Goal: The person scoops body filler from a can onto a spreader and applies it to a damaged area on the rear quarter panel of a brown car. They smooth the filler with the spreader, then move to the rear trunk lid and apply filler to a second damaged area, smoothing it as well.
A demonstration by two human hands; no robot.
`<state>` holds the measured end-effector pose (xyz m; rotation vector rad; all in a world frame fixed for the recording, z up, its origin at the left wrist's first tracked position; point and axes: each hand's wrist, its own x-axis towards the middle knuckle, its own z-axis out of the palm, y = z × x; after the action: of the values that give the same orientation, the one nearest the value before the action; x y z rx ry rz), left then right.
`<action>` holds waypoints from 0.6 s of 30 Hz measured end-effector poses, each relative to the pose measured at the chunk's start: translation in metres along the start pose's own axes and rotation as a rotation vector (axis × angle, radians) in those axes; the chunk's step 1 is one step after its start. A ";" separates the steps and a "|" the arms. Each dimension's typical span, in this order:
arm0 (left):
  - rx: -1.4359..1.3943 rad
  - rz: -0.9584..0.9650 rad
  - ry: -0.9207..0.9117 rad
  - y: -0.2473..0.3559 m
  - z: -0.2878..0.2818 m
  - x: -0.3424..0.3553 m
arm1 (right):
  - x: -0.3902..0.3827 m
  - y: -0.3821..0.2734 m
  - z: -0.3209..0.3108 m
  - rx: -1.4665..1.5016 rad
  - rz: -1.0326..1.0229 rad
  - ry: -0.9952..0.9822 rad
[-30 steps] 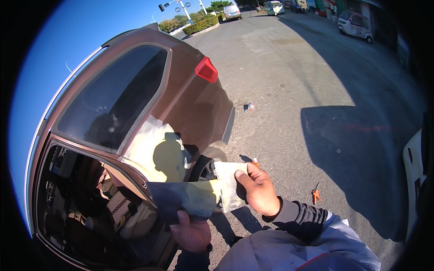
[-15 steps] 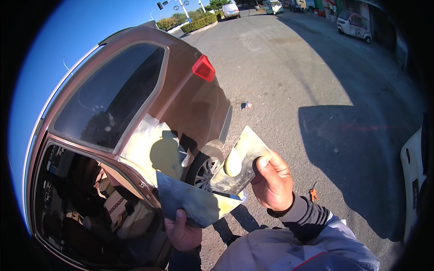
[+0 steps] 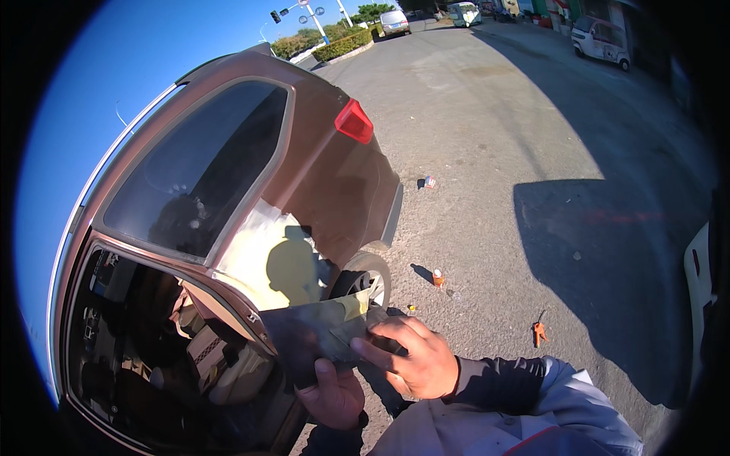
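My left hand [image 3: 334,395] grips a dark, flat rectangular plate [image 3: 304,342] by its lower edge, its thumb on the face; the plate carries pale yellow paste along its upper right. My right hand [image 3: 414,357] is closed on a smaller flat spreader [image 3: 376,319], largely hidden by the fingers, against the right end of the plate. Just beyond stands a brown car's rear side [image 3: 334,190], with a pale yellow-white patch [image 3: 243,254] under the rear window, bearing the shadow of a head, above the wheel [image 3: 376,283].
An open window [image 3: 129,342] shows beige seats at lower left. On the pavement lie an orange gun-like tool [image 3: 540,334], an orange container [image 3: 439,277] and a small can [image 3: 430,182]. A white vehicle [image 3: 696,266] edges the right. A small white vehicle [image 3: 601,42] and a van [image 3: 394,23] stand farther off.
My right hand has turned over and come down onto the plate, taking the spreader from raised and upright to low against it. My left hand and plate stay low at the centre.
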<state>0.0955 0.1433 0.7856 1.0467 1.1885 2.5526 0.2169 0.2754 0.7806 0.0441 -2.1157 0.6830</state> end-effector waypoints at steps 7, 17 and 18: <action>0.072 0.054 -0.011 0.004 0.003 -0.002 | 0.003 0.007 -0.002 0.059 0.042 0.291; 0.079 0.103 -0.004 0.014 -0.004 0.006 | 0.002 0.008 -0.013 0.167 0.104 0.183; -0.010 -0.002 0.065 0.016 -0.004 0.007 | 0.005 0.011 -0.017 0.250 0.150 0.277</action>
<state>0.0898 0.1324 0.7994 0.9662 1.1903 2.6072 0.2236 0.2946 0.7876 -0.0692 -1.7719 0.9821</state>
